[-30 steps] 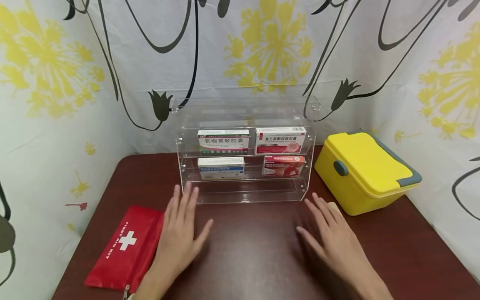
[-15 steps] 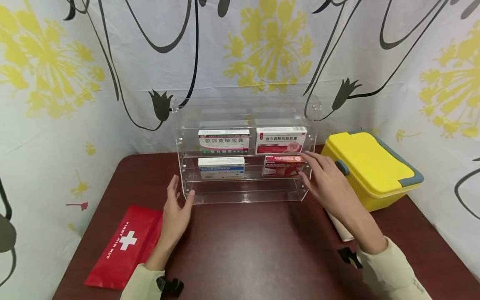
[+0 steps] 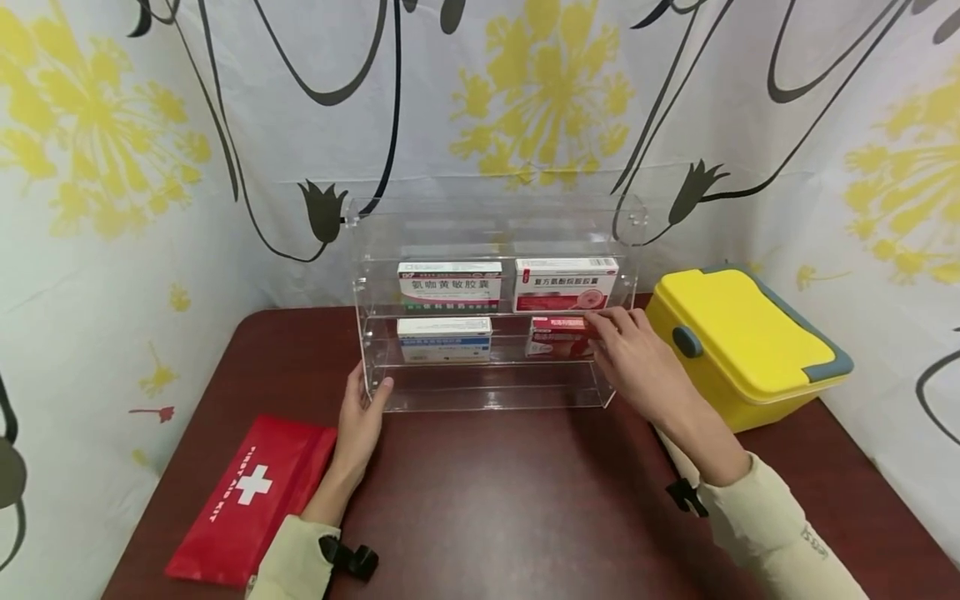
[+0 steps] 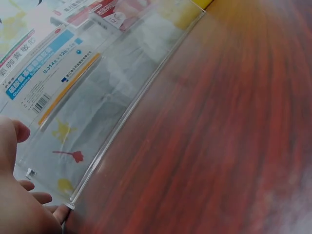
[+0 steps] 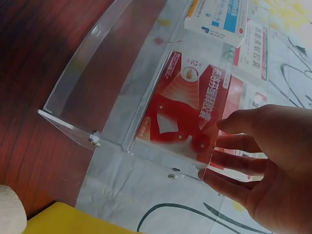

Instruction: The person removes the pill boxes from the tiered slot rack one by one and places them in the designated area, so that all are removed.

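Note:
A clear acrylic rack [image 3: 491,400] stands at the back of the table, with several medicine boxes on its shelves. My left hand [image 3: 360,425] grips the rack's left side panel low down, thumb in front and fingers outside, as the left wrist view shows. My right hand [image 3: 637,362] holds the right end of a red medicine box [image 3: 555,335] on the middle shelf. In the right wrist view, bent fingers meet the upper edge of that box. Left of it sits a white-and-blue box [image 3: 444,342]. Above are a white-and-green box [image 3: 450,287] and a white-and-red box [image 3: 564,285].
A yellow lidded box [image 3: 738,342] with grey trim stands right of the rack, close to my right hand. The red first aid kit pouch [image 3: 251,500] lies at the left, beside my left forearm. A pale object [image 3: 678,457] is partly hidden under my right forearm.
Both hands have come forward from above the table. The left has taken hold of the rack's left side; the right has reached the red box, which stays on its shelf.

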### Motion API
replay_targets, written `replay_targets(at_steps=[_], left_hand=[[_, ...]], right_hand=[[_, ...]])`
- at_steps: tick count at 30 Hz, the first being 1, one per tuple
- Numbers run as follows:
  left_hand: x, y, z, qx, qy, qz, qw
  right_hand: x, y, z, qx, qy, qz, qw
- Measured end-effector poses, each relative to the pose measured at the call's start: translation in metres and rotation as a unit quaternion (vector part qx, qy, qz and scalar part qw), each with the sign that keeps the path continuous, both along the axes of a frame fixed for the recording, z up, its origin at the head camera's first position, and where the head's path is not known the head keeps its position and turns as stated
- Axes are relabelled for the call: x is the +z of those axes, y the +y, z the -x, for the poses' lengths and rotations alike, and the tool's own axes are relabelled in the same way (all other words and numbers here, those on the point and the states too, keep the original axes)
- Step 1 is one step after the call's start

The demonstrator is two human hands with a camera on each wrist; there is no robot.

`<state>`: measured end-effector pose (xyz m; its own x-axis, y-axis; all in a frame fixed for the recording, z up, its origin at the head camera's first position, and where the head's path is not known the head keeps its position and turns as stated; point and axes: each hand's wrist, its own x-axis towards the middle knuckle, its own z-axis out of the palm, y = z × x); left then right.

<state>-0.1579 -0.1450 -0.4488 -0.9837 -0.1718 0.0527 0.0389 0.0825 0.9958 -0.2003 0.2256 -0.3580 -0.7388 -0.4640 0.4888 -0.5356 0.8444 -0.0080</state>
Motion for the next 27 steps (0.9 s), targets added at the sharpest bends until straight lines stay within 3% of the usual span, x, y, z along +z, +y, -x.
replay_targets(at_steps=[8,12,17,27], left_hand=[[-0.008,-0.002,0.004,0.002,-0.002,-0.010,0.9999],[-0.003,-0.001,0.002,0.004,-0.001,-0.002,1.0000],[-0.004,-0.002,0.002,0.009,-0.002,0.004,1.0000],[-0.003,-0.001,0.002,0.015,-0.012,-0.005,0.9998]], right_hand=[[0.009,0.003,0.009,0.055,-0.002,0.013,0.998],[0.013,0.007,0.015,0.075,-0.037,0.028,0.996],[0.016,0.013,0.021,0.077,-0.081,0.043,0.993],[0.020,0.023,0.029,0.078,-0.106,0.051,0.990]])
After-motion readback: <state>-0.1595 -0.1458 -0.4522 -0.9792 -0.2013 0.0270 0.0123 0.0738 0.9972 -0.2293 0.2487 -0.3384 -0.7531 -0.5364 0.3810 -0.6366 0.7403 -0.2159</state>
